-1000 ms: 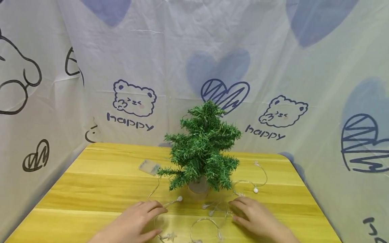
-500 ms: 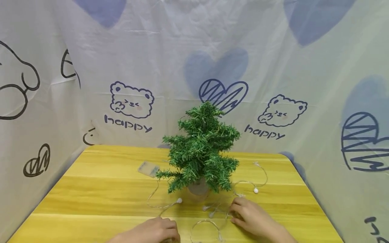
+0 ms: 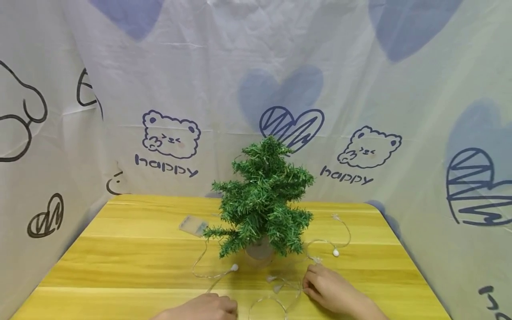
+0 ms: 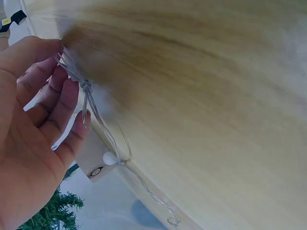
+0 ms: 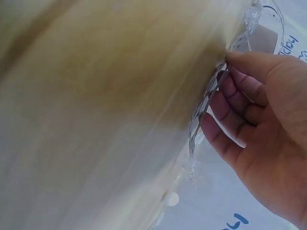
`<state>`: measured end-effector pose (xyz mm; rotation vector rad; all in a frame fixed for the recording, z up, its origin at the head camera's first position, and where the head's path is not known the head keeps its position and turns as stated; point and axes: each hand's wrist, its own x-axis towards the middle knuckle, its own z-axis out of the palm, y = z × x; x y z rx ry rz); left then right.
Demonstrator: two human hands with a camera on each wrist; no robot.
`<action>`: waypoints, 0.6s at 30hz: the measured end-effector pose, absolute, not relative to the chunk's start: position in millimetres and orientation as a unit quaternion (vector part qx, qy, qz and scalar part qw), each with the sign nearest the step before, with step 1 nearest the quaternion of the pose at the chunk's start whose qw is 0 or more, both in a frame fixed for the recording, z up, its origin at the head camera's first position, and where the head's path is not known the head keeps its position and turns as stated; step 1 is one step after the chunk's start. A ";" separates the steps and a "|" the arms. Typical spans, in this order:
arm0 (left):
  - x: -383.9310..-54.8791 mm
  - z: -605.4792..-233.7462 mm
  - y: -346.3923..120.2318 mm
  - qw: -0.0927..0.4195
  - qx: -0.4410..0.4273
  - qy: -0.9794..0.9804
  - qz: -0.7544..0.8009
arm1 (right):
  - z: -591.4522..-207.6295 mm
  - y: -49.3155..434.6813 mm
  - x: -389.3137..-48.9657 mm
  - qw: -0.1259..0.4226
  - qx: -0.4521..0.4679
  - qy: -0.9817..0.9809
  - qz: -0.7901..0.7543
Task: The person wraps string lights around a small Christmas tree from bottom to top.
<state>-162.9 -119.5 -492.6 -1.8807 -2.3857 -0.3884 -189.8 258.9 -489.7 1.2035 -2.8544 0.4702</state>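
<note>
A string of fairy lights (image 3: 336,252) with clear wire and white ball bulbs lies in loops over the table. At the near edge of the head view, my left hand (image 3: 206,307) is partly cut off. In the left wrist view its thumb and forefinger pinch the clear wire (image 4: 101,117), just beside a knotted spot. My right hand (image 3: 332,289), right of the tree's base, pinches another stretch of wire (image 5: 207,98) between thumb and fingers, low over the wood. Between and behind the hands stands a small green artificial Christmas tree (image 3: 262,200) in a pale pot (image 3: 260,250).
A clear battery box (image 3: 194,226) lies left of the tree, its wire running forward to a ball bulb (image 3: 234,267). The yellow wooden table (image 3: 120,249) is enclosed at the back and sides by white fabric (image 3: 224,89) printed with hearts and bears.
My left hand has moved right and toward the near edge, taking hold of the wire and uncovering a stretch behind it. My right hand's fingers have curled in with little other movement.
</note>
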 end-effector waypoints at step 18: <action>-163.4 -471.6 -134.2 -0.093 -0.524 -0.806 -0.261 | -476.2 264.4 -182.1 -0.069 0.303 -0.903 0.296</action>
